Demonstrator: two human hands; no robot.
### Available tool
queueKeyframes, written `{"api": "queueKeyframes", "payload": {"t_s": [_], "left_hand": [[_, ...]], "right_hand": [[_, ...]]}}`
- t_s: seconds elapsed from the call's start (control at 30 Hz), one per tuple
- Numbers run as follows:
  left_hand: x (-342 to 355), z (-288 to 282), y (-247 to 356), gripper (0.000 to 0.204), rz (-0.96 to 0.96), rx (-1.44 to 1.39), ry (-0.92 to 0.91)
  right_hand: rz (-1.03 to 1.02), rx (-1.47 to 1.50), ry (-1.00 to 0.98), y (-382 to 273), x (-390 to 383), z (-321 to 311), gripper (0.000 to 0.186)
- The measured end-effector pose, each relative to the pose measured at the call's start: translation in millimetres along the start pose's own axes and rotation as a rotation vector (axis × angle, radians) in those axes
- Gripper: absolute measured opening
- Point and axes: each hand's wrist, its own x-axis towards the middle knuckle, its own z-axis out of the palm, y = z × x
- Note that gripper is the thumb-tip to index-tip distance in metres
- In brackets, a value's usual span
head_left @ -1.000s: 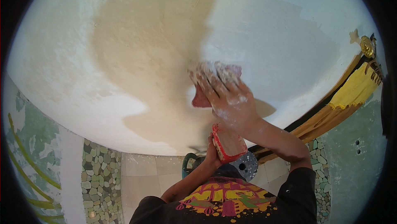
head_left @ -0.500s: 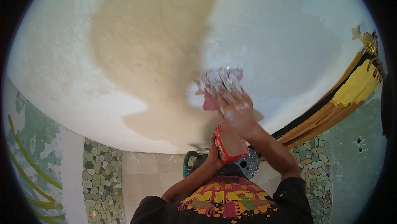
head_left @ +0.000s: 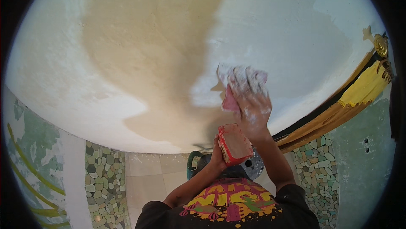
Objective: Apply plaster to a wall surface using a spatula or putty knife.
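My right hand lies over a pink flat pad, fingers pressing it to the pale wall. White smears cover the fingers and part of the pad, so I cannot make out its exact kind. My left hand grips the side of a red rectangular tub below the right wrist. Greyish-beige material shows inside the tub, and its rim is smeared.
Along the wall's right side runs a brown and yellow draped cloth with a gold ornament. A green chair-like frame and a speckled grey round thing are below the tub. Pebble strips flank the tiled floor.
My right hand and the pink pad have slid to the right along the wall. The tub in my left hand has shifted only slightly.
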Motion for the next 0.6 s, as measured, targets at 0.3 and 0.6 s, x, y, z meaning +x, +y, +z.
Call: {"api": "queueKeyframes", "payload": {"t_s": [0.3,0.6], "left_hand": [[-5,2,10,0.073,0.116,0.003,-0.064],[-13,-2,13,0.077,0.091,0.045,-0.155]], "right_hand": [[0.012,0.16,0.153,12,1,-18,0.036],[0.042,0.155,-0.031,0,-20,20,0.061]]}}
